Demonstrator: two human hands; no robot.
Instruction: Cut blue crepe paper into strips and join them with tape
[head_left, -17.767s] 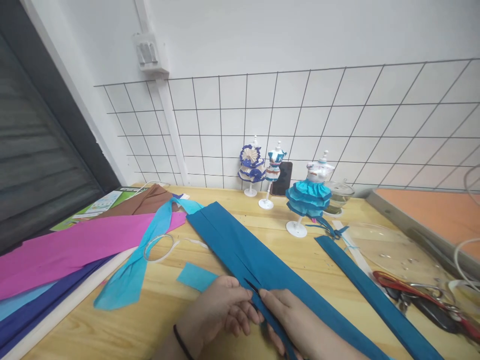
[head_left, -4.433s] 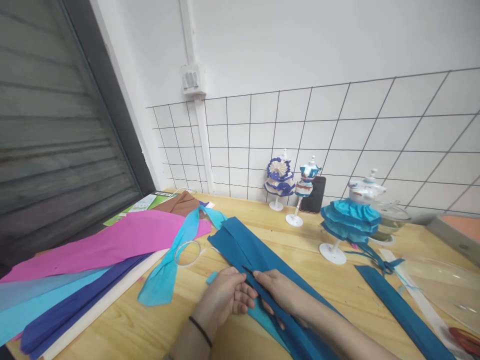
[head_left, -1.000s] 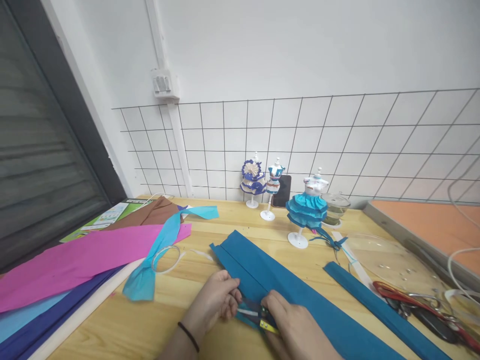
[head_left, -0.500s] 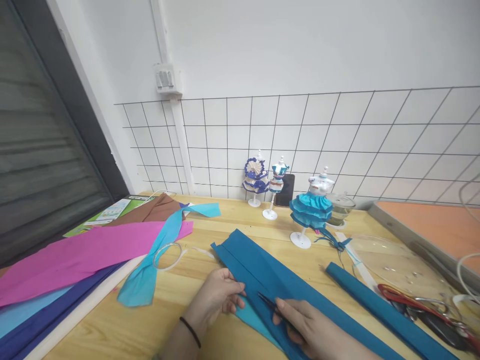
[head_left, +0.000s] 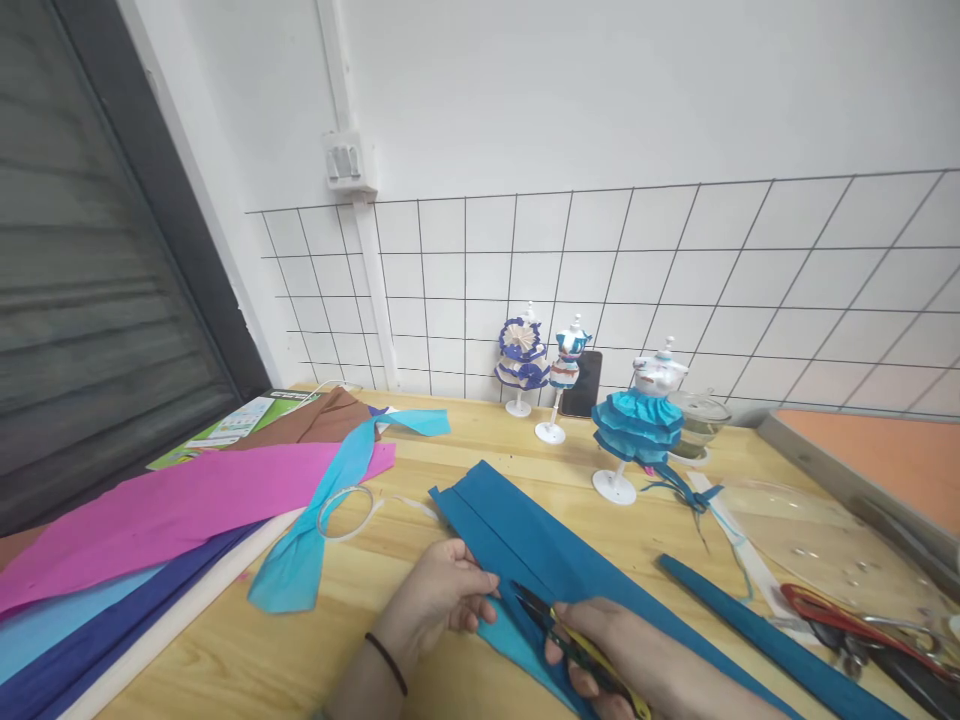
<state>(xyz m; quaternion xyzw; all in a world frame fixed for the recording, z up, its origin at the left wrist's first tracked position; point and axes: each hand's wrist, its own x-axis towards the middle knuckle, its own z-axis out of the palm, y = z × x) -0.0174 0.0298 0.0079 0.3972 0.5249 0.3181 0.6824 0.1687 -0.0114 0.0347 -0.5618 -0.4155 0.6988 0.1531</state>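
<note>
A long dark teal crepe paper strip (head_left: 517, 515) lies folded across the middle of the table, with a lighter turquoise layer (head_left: 517, 645) under its near edge. My left hand (head_left: 442, 590) pinches the strip's near edge between thumb and fingers; a black band circles the wrist. My right hand (head_left: 607, 645) grips black-and-yellow scissors (head_left: 574, 640). Their dark pointed tips lie over the strip, just right of my left fingertips. Whether the blades touch the paper I cannot tell.
Several colored strips, including a pink one (head_left: 202, 495), lie at left near a turquoise strip (head_left: 341, 485) and a clear ring (head_left: 349, 512). Small dress forms, one in turquoise ruffles (head_left: 637, 425), stand behind. A rolled teal strip (head_left: 757, 625) and red-handled scissors (head_left: 832, 610) lie at right.
The scissors have turned in my right hand, so their yellow handle now shows. My left hand keeps its pinch on the strip. The whole view has shifted slightly.
</note>
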